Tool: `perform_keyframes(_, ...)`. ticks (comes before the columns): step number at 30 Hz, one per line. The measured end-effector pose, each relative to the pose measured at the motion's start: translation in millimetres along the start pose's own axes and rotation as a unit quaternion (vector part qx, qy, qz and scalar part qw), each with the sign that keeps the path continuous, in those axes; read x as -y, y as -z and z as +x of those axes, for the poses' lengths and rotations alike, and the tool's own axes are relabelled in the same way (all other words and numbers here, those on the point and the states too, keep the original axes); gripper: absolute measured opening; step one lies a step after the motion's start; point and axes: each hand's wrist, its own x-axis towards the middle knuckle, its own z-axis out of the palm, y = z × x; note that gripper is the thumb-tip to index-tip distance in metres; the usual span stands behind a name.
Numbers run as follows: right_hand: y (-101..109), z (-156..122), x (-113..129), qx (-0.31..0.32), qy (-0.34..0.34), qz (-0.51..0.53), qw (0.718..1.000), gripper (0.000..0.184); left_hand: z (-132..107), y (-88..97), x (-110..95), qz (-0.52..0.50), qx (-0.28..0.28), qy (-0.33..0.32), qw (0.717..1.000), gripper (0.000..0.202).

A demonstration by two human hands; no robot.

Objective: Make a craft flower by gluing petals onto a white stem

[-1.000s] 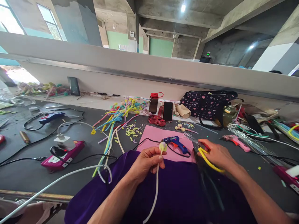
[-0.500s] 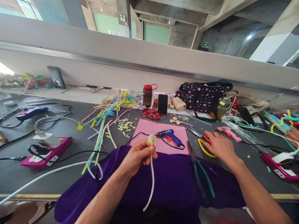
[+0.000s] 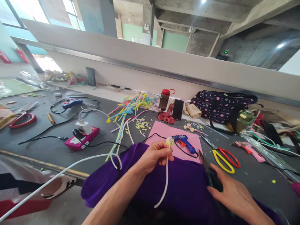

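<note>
Between the thumb and fingers of my left hand [image 3: 157,154] is a white chenille stem [image 3: 167,178]. A small pale yellow and lilac flower head [image 3: 170,142] tops it, and its lower end hangs free over the purple cloth [image 3: 187,181]. My right hand [image 3: 231,189] closes around the dark green handles of a pair of long-nosed pliers [image 3: 204,162], whose jaws point up and away from me. Past the flower head, a blue glue gun [image 3: 186,145] lies on a pink sheet [image 3: 159,129]. Scissors with red and yellow handles [image 3: 223,157] lie beyond my right hand.
A pink glue gun [image 3: 250,150] lies at the right. Colourful chenille stems [image 3: 131,107] and cut bits [image 3: 142,124] are spread at the back. A bottle [image 3: 164,100], a phone [image 3: 177,109] and a bag [image 3: 222,106] stand by the wall. A power strip [image 3: 82,139] and cables are at left.
My right hand has moved from the red and yellow scissors back toward me and taken hold of the pliers. The view has turned left; my left hand still holds the stem.
</note>
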Motion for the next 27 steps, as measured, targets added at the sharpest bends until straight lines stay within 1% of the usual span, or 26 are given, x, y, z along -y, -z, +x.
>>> perform_keyframes(2, 1, 3, -10, 0.004, -0.029, 0.105, 0.994, 0.066, -1, 0.3, 0, -0.009, 0.002, -0.003, 1.000, 0.022)
perform_keyframes(3, 2, 3, -16, 0.004, -0.044, 0.174, 0.984, 0.063, -1, 0.5, 0, -0.014, 0.005, -0.005, 1.000, 0.022)
perform_keyframes(4, 2, 3, -21, 0.005, -0.062, 0.250, 0.966, 0.058, -1, 0.6, 0, -0.018, 0.008, -0.005, 1.000, 0.021)
perform_keyframes(6, 2, 2, -30, 0.011, -0.108, 0.387, 0.916, 0.047, -1, 0.7, 0, -0.027, 0.016, -0.005, 0.999, 0.021)
perform_keyframes(7, 1, 1, -32, 0.018, -0.128, 0.433, 0.892, 0.044, -1, 0.7, 0, -0.031, 0.019, -0.005, 0.999, 0.020)
perform_keyframes(8, 0, -1, -34, 0.023, -0.144, 0.459, 0.876, 0.042, -1, 0.6, 0, -0.033, 0.019, -0.004, 0.999, 0.020)
perform_keyframes(9, -2, -2, -34, 0.022, -0.151, 0.463, 0.873, 0.041, -1, 0.5, 0, -0.034, 0.017, -0.003, 0.999, 0.020)
perform_keyframes(10, -4, -3, -33, 0.014, -0.149, 0.448, 0.881, 0.040, -1, 0.3, 0, -0.034, 0.012, -0.002, 0.999, 0.020)
perform_keyframes(12, -6, -6, -29, -0.019, -0.121, 0.380, 0.917, 0.038, 0, -0.2, 0, -0.031, 0.002, 0.002, 1.000, 0.021)
perform_keyframes(14, -6, -8, -22, -0.048, -0.077, 0.289, 0.953, 0.037, 0, -0.4, 0, -0.031, -0.002, 0.005, 0.999, 0.022)
perform_keyframes(16, -3, -10, -13, -0.033, -0.034, 0.217, 0.975, 0.038, 0, -0.4, 0, -0.032, 0.000, 0.007, 0.999, 0.022)
perform_keyframes(19, 4, -11, 1, 0.030, 0.014, 0.134, 0.990, 0.039, 0, 0.3, 1, -0.033, 0.001, 0.007, 0.999, 0.020)
perform_keyframes(21, 8, -11, 6, 0.048, 0.028, 0.079, 0.995, 0.042, 0, 0.9, 2, -0.036, 0.001, 0.008, 0.999, 0.020)
perform_keyframes(24, 5, -14, 6, 0.020, 0.038, 0.014, 0.999, 0.050, 0, 1.7, 2, -0.041, 0.003, 0.011, 0.999, 0.022)
perform_keyframes(27, -5, -18, 1, -0.007, 0.052, 0.001, 0.999, 0.050, 0, 2.3, 3, -0.040, 0.007, 0.010, 0.999, 0.022)
